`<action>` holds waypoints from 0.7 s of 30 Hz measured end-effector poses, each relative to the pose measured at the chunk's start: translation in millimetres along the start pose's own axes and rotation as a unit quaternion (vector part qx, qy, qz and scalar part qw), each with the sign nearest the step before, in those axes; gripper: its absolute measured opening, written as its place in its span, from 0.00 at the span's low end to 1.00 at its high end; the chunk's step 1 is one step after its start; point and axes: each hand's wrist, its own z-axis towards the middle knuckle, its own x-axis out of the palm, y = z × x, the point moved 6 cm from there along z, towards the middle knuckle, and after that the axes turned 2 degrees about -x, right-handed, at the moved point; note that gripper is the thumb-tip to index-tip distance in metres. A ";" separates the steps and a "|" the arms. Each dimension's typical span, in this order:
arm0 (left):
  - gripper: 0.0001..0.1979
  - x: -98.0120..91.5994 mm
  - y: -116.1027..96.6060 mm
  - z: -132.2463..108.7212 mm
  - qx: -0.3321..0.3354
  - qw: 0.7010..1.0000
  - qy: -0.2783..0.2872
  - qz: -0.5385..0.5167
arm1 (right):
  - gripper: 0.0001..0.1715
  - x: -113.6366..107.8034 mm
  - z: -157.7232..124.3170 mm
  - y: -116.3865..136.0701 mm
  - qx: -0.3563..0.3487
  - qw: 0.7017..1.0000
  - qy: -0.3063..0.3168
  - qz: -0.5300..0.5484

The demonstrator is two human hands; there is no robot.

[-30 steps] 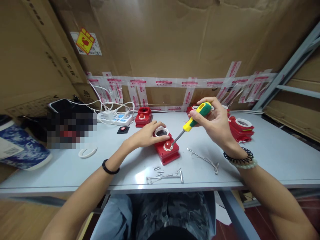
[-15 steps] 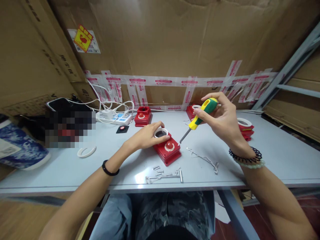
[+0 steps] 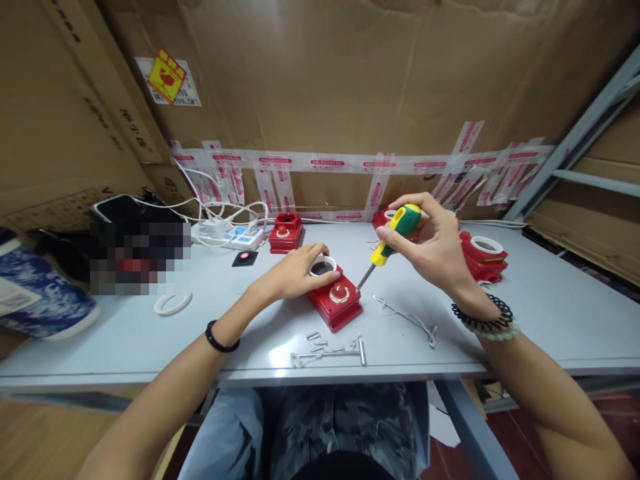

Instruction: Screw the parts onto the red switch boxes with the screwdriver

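Cardboard wall (image 3: 325,73), grey table (image 3: 550,313), metal shelving (image 3: 575,147)

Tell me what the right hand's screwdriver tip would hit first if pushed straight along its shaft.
The right hand angles the screwdriver down-left. Its tip would probably meet the right edge of the red box held by the left hand, though depth is unclear.
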 end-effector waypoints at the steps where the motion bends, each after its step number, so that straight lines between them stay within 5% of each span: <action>1: 0.25 0.2 -0.6 -0.1 0.005 1.000 -0.002 -0.002 | 0.21 0.5 -0.7 2.0 -0.003 1.000 0.003 0.001; 12: 0.25 6.4 0.7 0.2 -0.005 0.997 0.037 -0.062 | 0.24 27.4 -14.3 28.0 -0.127 0.985 0.040 -0.112; 18: 0.25 7.2 2.1 0.6 -0.011 0.998 0.037 -0.052 | 0.28 33.0 -13.2 24.4 -0.090 0.981 0.169 0.007; 21: 0.25 6.6 3.4 0.2 -0.008 0.998 0.035 -0.052 | 0.27 31.5 -10.6 23.1 -0.103 0.984 0.140 -0.032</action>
